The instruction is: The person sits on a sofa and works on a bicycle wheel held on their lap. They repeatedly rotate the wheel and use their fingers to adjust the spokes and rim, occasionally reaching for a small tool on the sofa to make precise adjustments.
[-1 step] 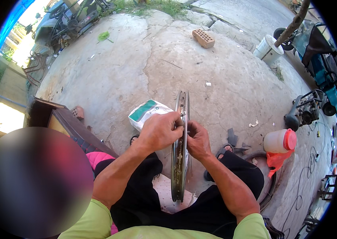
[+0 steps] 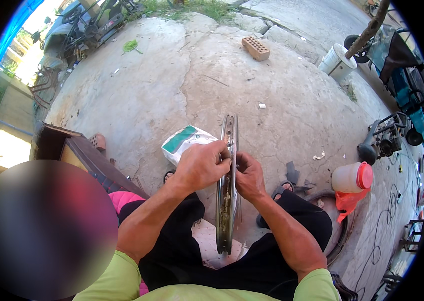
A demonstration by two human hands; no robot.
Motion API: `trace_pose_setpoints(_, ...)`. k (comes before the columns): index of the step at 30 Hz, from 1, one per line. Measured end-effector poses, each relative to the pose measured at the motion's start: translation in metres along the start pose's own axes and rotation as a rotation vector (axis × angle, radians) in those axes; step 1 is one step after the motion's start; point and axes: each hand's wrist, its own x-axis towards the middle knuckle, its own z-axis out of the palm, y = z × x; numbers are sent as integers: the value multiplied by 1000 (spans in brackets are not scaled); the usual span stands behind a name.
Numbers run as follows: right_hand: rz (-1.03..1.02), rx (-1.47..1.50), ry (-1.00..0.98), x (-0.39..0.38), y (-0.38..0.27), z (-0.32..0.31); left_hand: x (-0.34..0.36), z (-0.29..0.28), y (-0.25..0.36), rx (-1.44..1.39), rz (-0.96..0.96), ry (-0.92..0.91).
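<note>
Both pinching the upright bare wheel rim [image 2: 227, 185] near twelve o'clock, left hand [image 2: 201, 165], right hand [image 2: 248, 175]; spokes not yet fitted.

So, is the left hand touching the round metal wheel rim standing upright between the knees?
Touching. The head view shows the left hand with its fingers curled onto the edge of the round metal wheel rim, no gap visible.

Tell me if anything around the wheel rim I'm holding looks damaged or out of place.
The wheel rim, upright between your left hand and right hand, looks rusty and grimy inside. A lone brick lies on the cracked concrete, with small scraps scattered nearby. Nothing looks spilled.
</note>
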Motion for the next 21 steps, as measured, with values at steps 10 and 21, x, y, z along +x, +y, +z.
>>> trace_pose_setpoints(10, -14, -64, 1, -1, -2, -1, -1, -1, 1, -2, -4, -19)
trace_pose_setpoints(21, -34, -45, -10, -2, -2, 0, -1, -7, 5, 26, -21, -91)
